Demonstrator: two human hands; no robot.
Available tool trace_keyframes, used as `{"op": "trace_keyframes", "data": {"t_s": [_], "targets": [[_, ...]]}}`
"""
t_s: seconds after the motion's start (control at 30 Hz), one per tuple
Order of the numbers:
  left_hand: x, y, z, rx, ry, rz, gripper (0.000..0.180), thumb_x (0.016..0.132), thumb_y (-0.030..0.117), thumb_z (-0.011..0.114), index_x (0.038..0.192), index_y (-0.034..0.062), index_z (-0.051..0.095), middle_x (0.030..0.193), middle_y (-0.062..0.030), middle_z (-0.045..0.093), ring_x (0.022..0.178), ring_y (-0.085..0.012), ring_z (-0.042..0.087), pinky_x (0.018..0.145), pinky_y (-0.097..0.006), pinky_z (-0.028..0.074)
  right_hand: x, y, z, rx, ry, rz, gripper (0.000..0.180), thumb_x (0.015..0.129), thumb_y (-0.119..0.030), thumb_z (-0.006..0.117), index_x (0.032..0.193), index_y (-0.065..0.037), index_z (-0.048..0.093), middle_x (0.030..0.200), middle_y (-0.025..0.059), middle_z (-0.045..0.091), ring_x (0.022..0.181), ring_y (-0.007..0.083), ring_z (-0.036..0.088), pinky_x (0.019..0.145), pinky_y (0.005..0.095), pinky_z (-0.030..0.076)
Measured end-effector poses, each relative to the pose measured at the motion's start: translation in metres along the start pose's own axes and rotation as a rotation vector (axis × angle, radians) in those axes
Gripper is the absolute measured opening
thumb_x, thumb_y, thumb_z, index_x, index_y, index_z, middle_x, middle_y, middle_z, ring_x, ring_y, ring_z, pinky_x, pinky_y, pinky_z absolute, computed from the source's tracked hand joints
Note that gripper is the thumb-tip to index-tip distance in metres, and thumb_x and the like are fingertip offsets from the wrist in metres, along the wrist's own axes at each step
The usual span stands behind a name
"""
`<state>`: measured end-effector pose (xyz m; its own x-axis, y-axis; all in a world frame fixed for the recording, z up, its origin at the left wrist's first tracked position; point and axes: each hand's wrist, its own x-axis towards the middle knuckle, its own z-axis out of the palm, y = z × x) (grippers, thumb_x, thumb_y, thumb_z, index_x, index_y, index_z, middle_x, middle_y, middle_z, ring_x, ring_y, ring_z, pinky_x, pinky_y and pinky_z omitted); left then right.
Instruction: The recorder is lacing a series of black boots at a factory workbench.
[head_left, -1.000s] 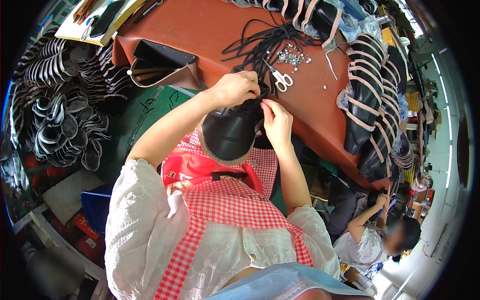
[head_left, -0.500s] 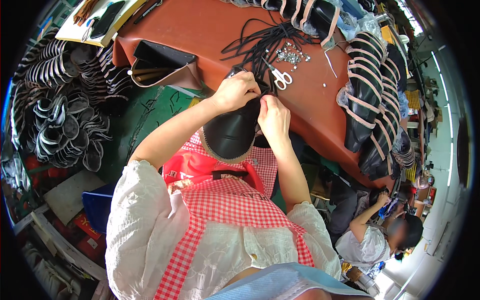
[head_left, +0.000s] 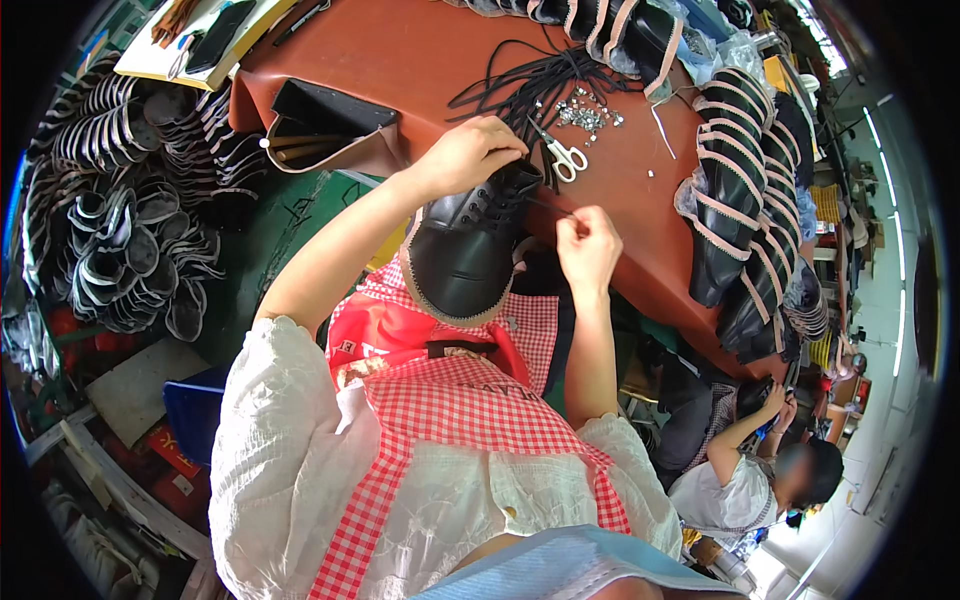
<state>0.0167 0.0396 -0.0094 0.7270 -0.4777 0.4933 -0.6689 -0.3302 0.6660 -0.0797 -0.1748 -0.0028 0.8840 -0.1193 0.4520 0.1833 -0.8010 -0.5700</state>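
Note:
A black leather shoe upper (head_left: 462,262) with a pale stitched edge at its toe lies in front of my body, against the table's edge. Black lacing crosses its front through eyelets. My left hand (head_left: 472,158) is closed at the top of the upper, by its opening; the fingertips are partly hidden. To the right of the upper, my right hand (head_left: 590,246) pinches a black shoelace (head_left: 548,206), which stretches out from the eyelets. White-handled scissors (head_left: 567,160) lie just beyond, on the red-brown tabletop (head_left: 390,55).
Loose black laces (head_left: 545,75) and a heap of small metal pieces (head_left: 588,112) lie beyond the scissors. Rows of black uppers (head_left: 728,190) line the right side. More uppers (head_left: 140,240) are piled at left, near an open pouch (head_left: 340,150). Another person (head_left: 745,480) sits at right.
My right hand has moved right and slightly down, away from the upper, drawing the lace out. My left hand has shifted slightly up, and the laced front now shows.

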Motion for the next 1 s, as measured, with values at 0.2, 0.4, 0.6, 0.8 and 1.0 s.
{"op": "trace_keyframes", "data": {"t_s": [0.2, 0.4, 0.6, 0.8, 1.0], "targets": [[0.019, -0.009, 0.004, -0.098, -0.338, -0.112, 0.027, 0.091, 0.026, 0.049, 0.096, 0.0066, 0.066, 0.088, -0.0152, 0.065, 0.085, -0.0337, 0.060, 0.079, -0.039, 0.046, -0.010, 0.014, -0.022, -0.012, 0.052, 0.177, 0.008, 0.070, -0.004, 0.063, 0.072, -0.001, 0.055, 0.062, 0.0103, 0.058, 0.051, 0.0201, 0.057, 0.051, 0.0306, 0.046], [0.033, 0.008, -0.012, 0.100, -0.715, -0.220, 0.041, 0.085, 0.043, 0.057, 0.091, 0.0038, 0.067, 0.082, -0.0176, 0.065, 0.084, -0.0334, 0.062, 0.076, -0.039, 0.047, -0.009, 0.008, -0.014, 0.099, -0.236, 0.206, 0.009, 0.080, -0.011, 0.062, 0.082, -0.003, 0.062, 0.072, 0.0132, 0.065, 0.063, 0.0247, 0.065, 0.059, 0.0319, 0.051], [0.027, 0.033, -0.029, 0.326, -0.763, -0.209, 0.045, 0.077, 0.047, 0.063, 0.085, 0.0027, 0.066, 0.079, -0.0185, 0.064, 0.083, -0.0361, 0.061, 0.074, -0.043, 0.046, 0.054, 0.033, 0.011, -0.067, -0.121, -0.049, 0.018, 0.080, -0.011, 0.063, 0.097, -0.006, 0.062, 0.091, 0.0095, 0.066, 0.078, 0.0238, 0.066, 0.068, 0.0336, 0.052], [0.005, 0.063, -0.077, 0.248, -0.607, -0.429, 0.046, 0.078, 0.042, 0.065, 0.079, -0.0031, 0.061, 0.070, -0.0193, 0.059, 0.070, -0.0291, 0.060, 0.068, -0.037, 0.046, 0.086, 0.046, 0.031, -0.263, -0.435, -0.006, 0.027, 0.073, -0.017, 0.068, 0.099, -0.014, 0.062, 0.099, 0.0108, 0.060, 0.091, 0.0325, 0.061, 0.075, 0.0446, 0.050], [-0.052, 0.049, -0.096, 0.002, -0.403, -0.586, 0.030, 0.087, 0.028, 0.063, 0.089, -0.0022, 0.065, 0.076, -0.0009, 0.063, 0.074, -0.0044, 0.052, 0.069, -0.025, 0.045, 0.062, 0.039, 0.000, -0.314, -0.536, -0.070, 0.025, 0.073, -0.016, 0.068, 0.097, -0.015, 0.063, 0.091, 0.0099, 0.061, 0.079, 0.0301, 0.063, 0.073, 0.0410, 0.051]]}}
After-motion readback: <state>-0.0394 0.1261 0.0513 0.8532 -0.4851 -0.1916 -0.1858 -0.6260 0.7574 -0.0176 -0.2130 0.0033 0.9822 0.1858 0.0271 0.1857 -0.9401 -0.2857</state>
